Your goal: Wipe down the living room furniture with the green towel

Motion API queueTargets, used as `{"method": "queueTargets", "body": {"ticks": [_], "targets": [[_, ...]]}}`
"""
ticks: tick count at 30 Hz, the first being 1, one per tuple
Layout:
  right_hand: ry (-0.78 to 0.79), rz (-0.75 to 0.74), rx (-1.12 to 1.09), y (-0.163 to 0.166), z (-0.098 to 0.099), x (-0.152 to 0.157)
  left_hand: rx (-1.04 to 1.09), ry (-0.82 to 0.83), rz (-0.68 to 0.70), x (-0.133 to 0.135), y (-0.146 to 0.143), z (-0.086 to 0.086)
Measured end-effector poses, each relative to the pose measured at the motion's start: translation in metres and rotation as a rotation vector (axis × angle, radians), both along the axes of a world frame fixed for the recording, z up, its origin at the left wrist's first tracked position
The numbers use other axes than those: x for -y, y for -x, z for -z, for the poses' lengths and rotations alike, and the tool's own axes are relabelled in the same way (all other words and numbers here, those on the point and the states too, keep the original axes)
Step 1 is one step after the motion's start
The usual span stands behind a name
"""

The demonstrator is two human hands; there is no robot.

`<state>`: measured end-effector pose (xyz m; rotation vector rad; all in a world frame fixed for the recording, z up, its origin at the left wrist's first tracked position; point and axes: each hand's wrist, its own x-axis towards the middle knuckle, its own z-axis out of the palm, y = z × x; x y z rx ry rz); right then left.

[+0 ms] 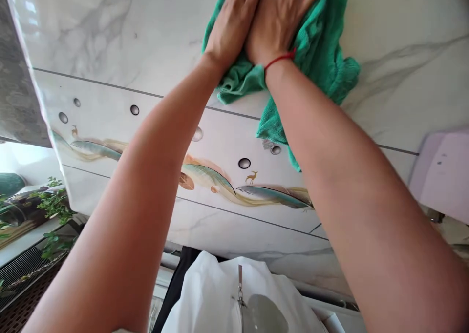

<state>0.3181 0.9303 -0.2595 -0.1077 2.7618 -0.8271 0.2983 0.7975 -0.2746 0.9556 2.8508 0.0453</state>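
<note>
A crumpled green cloth (322, 54) lies on a white marble-patterned surface (164, 35) at the top of the head view. Pressed flat on the cloth is my left hand (234, 23), its fingers stretched forward. My right hand (274, 28) rests flat beside it, touching it, with fingers spread over the cloth. A red string bracelet (280, 59) circles my right wrist. Folds of cloth spill out to the right and hang toward me under my right forearm. The top edge of the view cuts off some fingertips.
The surface carries printed feathers, round dots and a small golden deer (251, 177). At the right stands a pale pink panel-like object (443, 172). Green plants (54, 201) and a dark perforated basket (32, 294) are at the lower left.
</note>
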Motion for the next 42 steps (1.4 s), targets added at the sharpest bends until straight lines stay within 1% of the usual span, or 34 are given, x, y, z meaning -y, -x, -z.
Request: {"method": "queueTargets", "body": {"ticks": [2,4,5,7,9,10,11,13,14,15,17,19,20,22,24,25,26,28,30,32,35,37,39,40,42], "targets": [[-0.035,0.049,0.02,-0.041,-0.037,0.0,0.123,-0.096,-0.117,-0.005,-0.046,-0.025],[-0.009,-0.007,0.083,-0.081,-0.061,-0.003,0.218,-0.191,-0.239,-0.009,-0.096,-0.038],[0.027,-0.043,0.109,-0.099,-0.068,-0.005,0.235,-0.239,-0.296,-0.011,-0.121,-0.04],[0.097,-0.076,0.142,-0.131,-0.073,-0.01,0.227,-0.325,-0.389,-0.014,-0.166,-0.038],[0.135,-0.099,0.162,-0.159,-0.076,-0.015,0.232,-0.388,-0.442,-0.017,-0.207,-0.038],[0.139,-0.121,0.172,-0.173,-0.079,-0.018,0.253,-0.406,-0.462,-0.019,-0.225,-0.041],[0.136,-0.149,0.179,-0.185,-0.084,-0.022,0.28,-0.418,-0.485,-0.02,-0.243,-0.048],[0.118,-0.185,0.152,-0.207,-0.096,-0.029,0.306,-0.436,-0.538,-0.019,-0.278,-0.07],[0.098,-0.164,0.127,-0.216,-0.102,-0.033,0.297,-0.434,-0.562,-0.015,-0.295,-0.084],[0.07,-0.102,0.109,-0.222,-0.107,-0.036,0.27,-0.426,-0.593,-0.008,-0.312,-0.1],[0.013,0.131,0.138,-0.226,-0.11,-0.039,0.173,-0.391,-0.709,0.013,-0.342,-0.131],[-0.03,0.389,0.263,-0.217,-0.103,-0.035,0.067,-0.314,-0.901,0.047,-0.363,-0.158],[-0.051,0.483,0.323,-0.209,-0.097,-0.031,0.024,-0.261,-1.021,0.068,-0.369,-0.169],[-0.094,0.583,0.362,-0.19,-0.083,-0.019,-0.045,-0.138,-1.298,0.116,-0.37,-0.185],[-0.129,0.612,0.29,-0.169,-0.07,-0.004,-0.128,-0.028,-1.568,0.171,-0.363,-0.195],[-0.129,0.601,0.245,-0.158,-0.065,0.006,-0.177,0.014,-1.68,0.199,-0.359,-0.199],[-0.115,0.569,0.203,-0.146,-0.062,0.018,-0.221,0.049,-1.771,0.226,-0.355,-0.201],[-0.065,0.462,0.138,-0.117,-0.06,0.055,-0.278,0.096,-1.89,0.272,-0.352,-0.202],[0.0,0.321,0.113,-0.082,-0.064,0.111,-0.297,0.123,-1.966,0.304,-0.353,-0.197],[0.056,0.199,0.106,-0.044,-0.072,0.183,-0.281,0.122,-1.995,0.322,-0.358,-0.19],[0.091,0.062,0.103,0.006,-0.086,0.298,-0.23,0.093,-1.99,0.325,-0.367,-0.18],[0.083,-0.001,0.095,0.034,-0.093,0.36,-0.205,0.078,-1.986,0.319,-0.373,-0.176],[0.074,-0.043,0.086,0.057,-0.097,0.4,-0.183,0.066,-1.98,0.311,-0.377,-0.173],[0.077,-0.057,0.083,0.065,-0.098,0.413,-0.177,0.064,-1.979,0.308,-0.379,-0.172],[0.099,-0.095,0.078,0.076,-0.099,0.424,-0.174,0.065,-1.98,0.304,-0.381,-0.17]]}}
